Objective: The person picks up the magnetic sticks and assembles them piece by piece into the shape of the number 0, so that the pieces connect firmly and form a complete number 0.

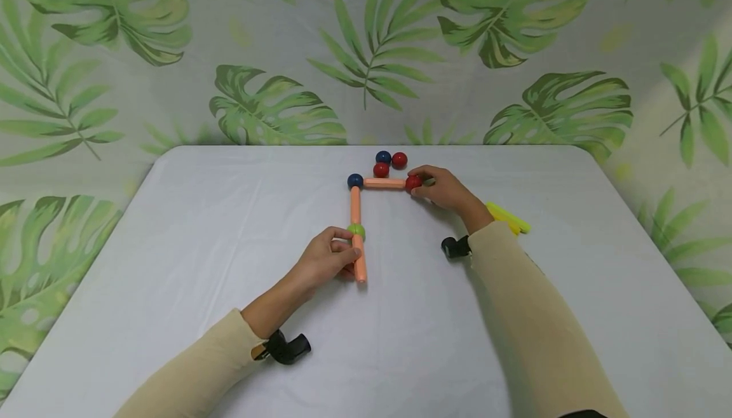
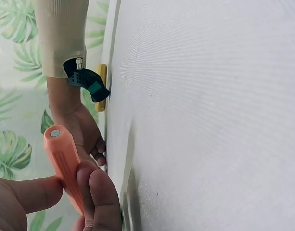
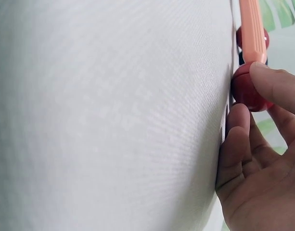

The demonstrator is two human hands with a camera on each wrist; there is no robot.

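Observation:
In the head view, orange rods and balls form an angled chain on the table. My left hand (image 1: 327, 254) pinches the lowest orange rod (image 1: 361, 270) between thumb and fingers, close to the green ball (image 1: 357, 232). A metal disc shows in that rod's free end in the left wrist view. From the green ball another orange rod (image 1: 356, 205) runs up to a blue ball (image 1: 355, 181). A third orange rod (image 1: 384, 183) leads right from there to a red ball (image 1: 413, 183), which my right hand (image 1: 443, 188) grips with thumb and fingers.
Behind the chain sit a loose blue ball (image 1: 383, 157) and two red balls (image 1: 399, 160), close together. Yellow rods (image 1: 509, 218) lie beyond the right forearm, partly covered by it. A leaf-patterned cloth (image 1: 274, 110) hangs behind the white table (image 1: 229, 202).

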